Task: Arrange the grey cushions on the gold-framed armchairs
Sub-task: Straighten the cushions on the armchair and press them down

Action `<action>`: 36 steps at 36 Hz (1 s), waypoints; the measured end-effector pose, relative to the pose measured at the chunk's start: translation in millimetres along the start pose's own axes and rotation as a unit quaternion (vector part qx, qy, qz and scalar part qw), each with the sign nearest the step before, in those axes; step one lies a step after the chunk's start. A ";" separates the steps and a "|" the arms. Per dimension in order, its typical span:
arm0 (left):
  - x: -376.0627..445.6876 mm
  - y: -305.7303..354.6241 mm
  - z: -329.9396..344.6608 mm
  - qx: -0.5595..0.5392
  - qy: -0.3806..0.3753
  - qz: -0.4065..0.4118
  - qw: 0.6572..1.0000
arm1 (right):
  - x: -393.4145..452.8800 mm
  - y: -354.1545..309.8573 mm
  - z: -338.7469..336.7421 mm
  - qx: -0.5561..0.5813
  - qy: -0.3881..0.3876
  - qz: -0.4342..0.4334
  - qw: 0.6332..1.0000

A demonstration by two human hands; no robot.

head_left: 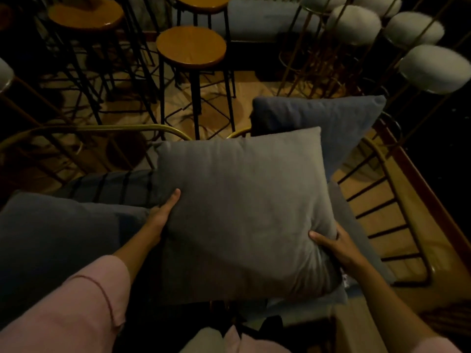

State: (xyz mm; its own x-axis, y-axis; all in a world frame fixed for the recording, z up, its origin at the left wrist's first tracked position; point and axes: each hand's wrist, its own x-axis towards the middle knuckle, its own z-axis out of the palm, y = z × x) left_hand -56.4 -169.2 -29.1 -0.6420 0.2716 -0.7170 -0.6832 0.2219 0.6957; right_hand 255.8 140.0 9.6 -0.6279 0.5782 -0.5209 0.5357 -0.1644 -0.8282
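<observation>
So both hands have a grip on the grey cushion (244,212): left hand (163,215) on its side edge, right hand (339,247) pinching the lower corner, over the gold-framed armchair (397,205).

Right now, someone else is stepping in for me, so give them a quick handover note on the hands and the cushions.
Left hand grips the left edge of the light grey cushion; right hand grips its lower right corner.
Done: a darker grey cushion leans upright at the back of the gold-framed armchair.
Left: seat the held cushion in front of it. Another dark cushion lies at the left.
</observation>
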 end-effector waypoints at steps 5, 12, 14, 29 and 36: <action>-47.4 -15.4 89.4 -0.004 -0.016 0.055 0.998 | -26.3 27.6 -69.7 0.021 0.049 0.059 0.997; -67.6 -50.8 198.5 -0.007 -0.057 0.042 0.997 | -25.8 24.3 -151.1 -0.045 0.153 0.037 0.987; -70.4 -59.0 228.2 0.007 -0.067 0.055 0.996 | -12.3 25.6 -170.3 -0.048 0.164 0.022 0.985; -60.9 -139.7 309.8 0.392 0.048 0.098 0.914 | 38.2 104.2 -159.8 -0.373 0.004 0.099 0.923; -68.6 -135.1 301.1 0.360 0.041 0.114 0.925 | 34.9 96.8 -156.8 -0.354 0.050 0.063 0.932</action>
State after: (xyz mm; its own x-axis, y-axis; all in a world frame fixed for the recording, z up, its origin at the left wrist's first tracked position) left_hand 184.8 64.2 -61.0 -0.7846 0.3231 -0.5292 -0.1366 0.7425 0.6558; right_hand 374.2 269.6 -56.4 -0.4983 0.6673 -0.5535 0.8619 0.3122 -0.3996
